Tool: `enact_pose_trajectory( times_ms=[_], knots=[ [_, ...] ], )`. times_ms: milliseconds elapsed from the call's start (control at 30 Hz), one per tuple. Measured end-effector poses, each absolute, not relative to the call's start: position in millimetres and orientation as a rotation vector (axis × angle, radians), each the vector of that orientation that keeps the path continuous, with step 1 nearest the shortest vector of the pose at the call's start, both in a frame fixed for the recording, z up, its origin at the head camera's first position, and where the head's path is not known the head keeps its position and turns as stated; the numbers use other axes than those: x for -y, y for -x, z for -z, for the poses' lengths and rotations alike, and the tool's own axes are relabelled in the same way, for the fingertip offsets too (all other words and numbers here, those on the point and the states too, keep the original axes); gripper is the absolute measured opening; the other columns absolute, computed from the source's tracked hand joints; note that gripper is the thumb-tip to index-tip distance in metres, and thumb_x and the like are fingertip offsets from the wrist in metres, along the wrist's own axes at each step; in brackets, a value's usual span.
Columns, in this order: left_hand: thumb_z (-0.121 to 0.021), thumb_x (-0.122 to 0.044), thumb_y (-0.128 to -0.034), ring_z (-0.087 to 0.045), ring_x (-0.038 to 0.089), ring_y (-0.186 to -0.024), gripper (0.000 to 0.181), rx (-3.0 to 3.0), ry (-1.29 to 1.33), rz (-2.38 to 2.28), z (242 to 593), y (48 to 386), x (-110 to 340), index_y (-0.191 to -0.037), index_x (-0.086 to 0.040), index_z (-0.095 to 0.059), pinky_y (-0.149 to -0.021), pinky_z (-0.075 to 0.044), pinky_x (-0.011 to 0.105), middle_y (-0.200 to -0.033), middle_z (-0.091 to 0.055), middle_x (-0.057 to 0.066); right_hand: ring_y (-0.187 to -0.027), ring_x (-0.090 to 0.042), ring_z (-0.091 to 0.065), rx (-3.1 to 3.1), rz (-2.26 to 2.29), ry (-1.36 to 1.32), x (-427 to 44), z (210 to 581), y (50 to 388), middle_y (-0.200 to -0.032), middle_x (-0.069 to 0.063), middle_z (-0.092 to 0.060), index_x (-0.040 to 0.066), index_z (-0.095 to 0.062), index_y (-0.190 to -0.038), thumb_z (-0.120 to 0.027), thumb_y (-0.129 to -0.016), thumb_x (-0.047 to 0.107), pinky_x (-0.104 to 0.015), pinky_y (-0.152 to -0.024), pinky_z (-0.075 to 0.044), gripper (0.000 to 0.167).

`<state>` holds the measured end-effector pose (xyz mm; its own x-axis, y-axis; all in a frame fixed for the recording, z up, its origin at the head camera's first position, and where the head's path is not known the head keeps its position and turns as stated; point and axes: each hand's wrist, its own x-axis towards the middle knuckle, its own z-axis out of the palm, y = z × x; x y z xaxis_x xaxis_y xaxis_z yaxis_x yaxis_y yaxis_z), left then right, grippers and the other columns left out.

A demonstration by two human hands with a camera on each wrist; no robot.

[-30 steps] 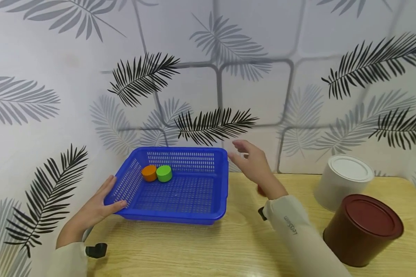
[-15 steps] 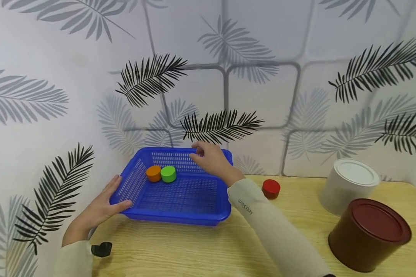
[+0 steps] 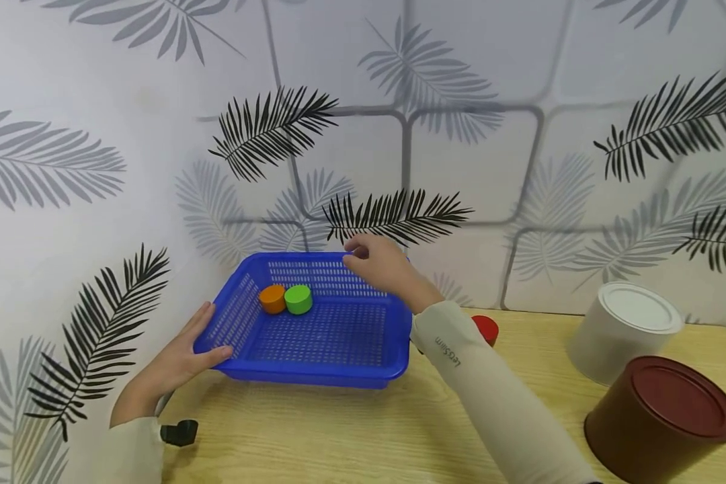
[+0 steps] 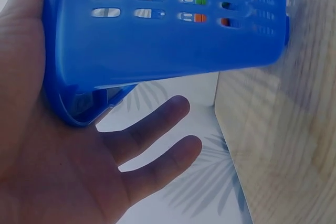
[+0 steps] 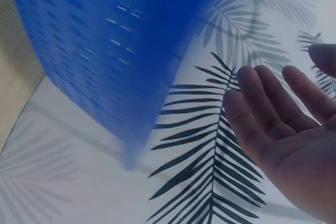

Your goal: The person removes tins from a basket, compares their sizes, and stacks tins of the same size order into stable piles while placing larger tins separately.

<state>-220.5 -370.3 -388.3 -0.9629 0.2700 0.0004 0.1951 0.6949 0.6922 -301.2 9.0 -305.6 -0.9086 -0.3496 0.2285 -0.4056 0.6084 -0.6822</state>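
Observation:
A blue perforated plastic basket (image 3: 311, 373) stands on the wooden table near the wall. Inside, at its back left, an orange round cap-like piece (image 3: 272, 300) and a green one (image 3: 299, 300) sit side by side. My left hand (image 3: 175, 359) rests against the basket's left corner, thumb on the rim. In the left wrist view, its fingers (image 4: 157, 169) stretch straight out past the basket. My right hand (image 3: 381, 263) hovers over the basket's back right rim, fingers loosely bent and holding nothing. A red round piece (image 3: 486, 328) on the table is partly hidden behind my right sleeve.
To the right stand a white lidded tub (image 3: 623, 333) and, nearer, a brown lidded tub (image 3: 659, 420). A leaf-patterned wall (image 3: 460, 168) rises directly behind the basket. Bare wooden tabletop (image 3: 320, 437) lies in front of it.
My right hand has moved left from beside the basket to above its back right rim, uncovering part of the red piece. My left hand has stayed on the basket. The view has shifted slightly.

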Motion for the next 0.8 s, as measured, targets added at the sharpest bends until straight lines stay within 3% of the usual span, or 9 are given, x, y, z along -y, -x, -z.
enact_pose_trajectory(
  times_ms=[300, 533, 667, 800],
  knots=[
    [-0.071, -0.040, -0.0911, 0.001, 0.054, -0.148, 0.105, -2.816, -0.361, -1.103, 384, 219, 372, -0.163, -0.010, -0.002, -0.105, -0.011, 0.080, -0.168, 0.006, 0.017, -0.100, -0.022, -0.063, 2.685, -1.300, -0.723, 20, 298, 314, -0.113, -0.006, -0.068, 0.009, -0.067, -0.125, -0.058, -0.103, 0.025, -0.040, -0.084, -0.053, 0.029],
    [-0.072, -0.040, -0.0910, 0.004, 0.051, -0.149, 0.105, -2.788, -0.356, -1.153, 390, 221, 364, -0.163, -0.010, -0.003, -0.106, -0.008, 0.079, -0.168, 0.006, 0.015, -0.101, -0.023, -0.063, 2.824, -1.135, -0.749, 48, 347, 338, -0.115, -0.010, -0.068, 0.005, -0.067, -0.125, -0.056, -0.103, 0.020, -0.038, -0.085, -0.053, 0.029],
    [-0.071, -0.042, -0.0910, 0.003, 0.051, -0.149, 0.104, -2.800, -0.361, -1.129, 391, 221, 362, -0.163, -0.010, -0.004, -0.106, -0.009, 0.079, -0.169, 0.005, 0.013, -0.114, -0.026, -0.062, 2.968, -1.003, -0.753, 57, 375, 350, -0.127, -0.010, -0.065, 0.006, -0.064, -0.132, -0.060, -0.101, 0.018, -0.041, -0.096, -0.050, 0.033],
    [-0.071, -0.042, -0.0909, 0.003, 0.051, -0.149, 0.104, -2.810, -0.368, -1.114, 388, 220, 365, -0.163, -0.009, -0.004, -0.106, -0.009, 0.079, -0.169, 0.005, 0.013, -0.136, -0.029, -0.047, 3.087, -0.910, -0.916, 69, 388, 358, -0.147, -0.010, -0.053, 0.010, -0.052, -0.148, -0.063, -0.097, 0.014, -0.044, -0.111, -0.037, 0.052]
  ],
)
